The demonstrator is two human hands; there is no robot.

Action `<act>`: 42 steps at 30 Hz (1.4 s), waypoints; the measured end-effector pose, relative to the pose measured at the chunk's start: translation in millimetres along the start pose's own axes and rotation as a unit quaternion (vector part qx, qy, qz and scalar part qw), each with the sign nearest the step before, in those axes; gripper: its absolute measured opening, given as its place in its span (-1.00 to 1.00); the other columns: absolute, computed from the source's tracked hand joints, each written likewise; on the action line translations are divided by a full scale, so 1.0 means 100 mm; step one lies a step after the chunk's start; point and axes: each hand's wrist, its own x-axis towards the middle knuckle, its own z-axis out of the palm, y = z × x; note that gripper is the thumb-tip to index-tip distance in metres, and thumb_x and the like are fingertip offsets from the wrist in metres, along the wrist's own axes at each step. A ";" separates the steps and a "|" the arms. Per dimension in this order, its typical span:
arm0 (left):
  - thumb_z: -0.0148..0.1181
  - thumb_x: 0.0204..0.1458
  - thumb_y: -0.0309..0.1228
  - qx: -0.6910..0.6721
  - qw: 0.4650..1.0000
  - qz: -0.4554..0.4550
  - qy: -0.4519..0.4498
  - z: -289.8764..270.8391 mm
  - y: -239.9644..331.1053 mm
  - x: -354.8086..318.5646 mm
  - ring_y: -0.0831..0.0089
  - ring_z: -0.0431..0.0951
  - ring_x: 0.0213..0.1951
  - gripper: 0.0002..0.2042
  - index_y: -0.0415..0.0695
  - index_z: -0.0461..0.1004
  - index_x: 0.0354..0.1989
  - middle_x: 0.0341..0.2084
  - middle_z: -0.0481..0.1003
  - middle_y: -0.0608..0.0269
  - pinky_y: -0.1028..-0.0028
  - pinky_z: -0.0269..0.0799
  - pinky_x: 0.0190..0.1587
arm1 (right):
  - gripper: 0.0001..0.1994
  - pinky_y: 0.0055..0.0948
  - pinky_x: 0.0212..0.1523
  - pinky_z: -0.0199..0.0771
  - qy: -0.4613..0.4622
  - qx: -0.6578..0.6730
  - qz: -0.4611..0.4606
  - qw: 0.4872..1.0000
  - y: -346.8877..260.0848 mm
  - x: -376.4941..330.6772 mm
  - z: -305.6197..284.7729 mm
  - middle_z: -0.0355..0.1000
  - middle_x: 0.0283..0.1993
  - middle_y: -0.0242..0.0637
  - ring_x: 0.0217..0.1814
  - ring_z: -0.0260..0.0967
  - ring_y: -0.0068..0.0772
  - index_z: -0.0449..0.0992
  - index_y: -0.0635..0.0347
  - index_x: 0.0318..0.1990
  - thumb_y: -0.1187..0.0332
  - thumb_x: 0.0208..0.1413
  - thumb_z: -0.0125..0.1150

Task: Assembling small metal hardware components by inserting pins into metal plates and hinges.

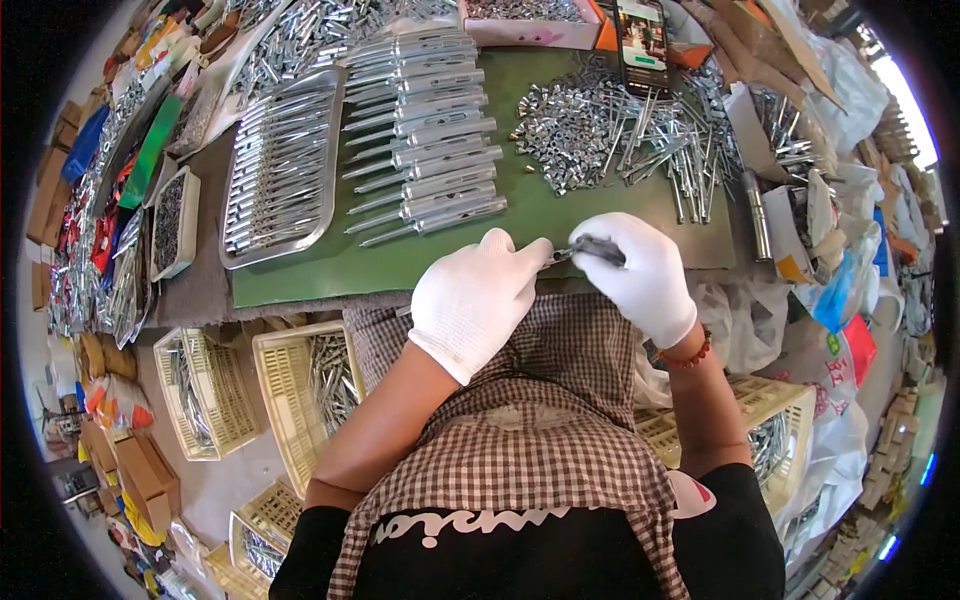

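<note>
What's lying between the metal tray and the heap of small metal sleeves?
In the head view, pointed silver tools lie in a column on the green mat between them.

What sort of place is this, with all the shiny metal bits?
Probably a small workshop: there's a green work surface, a metal tray packed with slim metal pieces, and pale yellow crates holding metal parts.

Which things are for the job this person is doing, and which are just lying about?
Probably for the job:
metal piece between the left grip and right grip
row of pointed metal tools
metal tray of slim metal rods
pile of small metal cylinders

Probably just lying about:
smartphone
cardboard box
clear plastic bag
</note>
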 end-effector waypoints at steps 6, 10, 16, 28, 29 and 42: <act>0.17 0.06 -0.38 0.002 1.000 -0.002 -0.013 -0.02 0.01 -0.01 0.23 0.54 -0.50 -0.79 0.09 0.58 -0.11 -0.46 0.45 0.26 0.27 0.47 -0.47 | -0.84 -0.22 -0.21 0.50 -0.021 -0.057 -0.053 0.997 0.01 0.01 0.10 0.53 -0.25 -0.20 -0.24 0.50 -0.05 0.56 0.12 -0.19 0.48 0.04 0.23; 0.17 0.07 -0.37 0.006 1.000 -0.002 -0.011 -0.03 0.02 -0.01 0.24 0.55 -0.50 -0.78 0.05 0.59 -0.10 -0.44 0.47 0.26 0.27 0.47 -0.47 | -0.83 -0.17 -0.25 0.48 -0.015 -0.104 -0.084 0.991 0.00 0.02 0.12 0.50 -0.33 -0.20 -0.27 0.48 -0.03 0.54 0.11 -0.18 0.49 0.04 0.19; 0.18 0.09 -0.36 0.016 1.000 0.003 -0.016 -0.04 0.03 0.00 0.23 0.54 -0.52 -0.79 0.11 0.59 -0.10 -0.47 0.44 0.25 0.26 0.47 -0.47 | -0.84 -0.17 -0.26 0.48 -0.019 -0.013 -0.014 1.000 -0.03 0.03 0.13 0.51 -0.32 -0.17 -0.28 0.48 -0.02 0.53 0.12 -0.20 0.49 0.03 0.20; 0.17 0.16 -0.23 0.048 0.997 0.025 -0.057 -0.04 -0.01 0.01 0.19 0.53 -0.51 -0.75 0.18 0.53 0.02 -0.46 0.41 0.21 0.23 0.46 -0.50 | -0.83 -0.19 -0.22 0.51 -0.021 -0.231 -0.001 0.973 -0.14 0.05 0.08 0.53 -0.25 -0.20 -0.21 0.52 -0.07 0.51 0.08 -0.17 0.35 0.08 0.25; 0.17 0.16 -0.23 0.050 0.997 0.021 -0.058 -0.03 -0.01 -0.01 0.19 0.53 -0.51 -0.75 0.18 0.53 0.02 -0.46 0.41 0.21 0.23 0.46 -0.50 | -0.80 -0.22 -0.21 0.52 -0.006 -0.174 -0.004 0.985 -0.16 0.07 0.06 0.53 -0.25 -0.21 -0.22 0.53 -0.12 0.52 0.08 -0.15 0.34 0.07 0.28; 0.15 0.17 -0.23 0.042 0.996 0.018 -0.083 -0.05 0.01 0.04 0.21 0.52 -0.56 -0.76 0.20 0.50 0.02 -0.52 0.38 0.21 0.25 0.43 -0.55 | -0.50 -0.49 -0.67 -0.13 0.122 0.677 0.078 0.721 0.06 0.33 0.45 -0.07 -0.71 -0.53 -0.70 -0.16 -0.59 0.28 0.15 -0.56 0.00 0.36 -0.14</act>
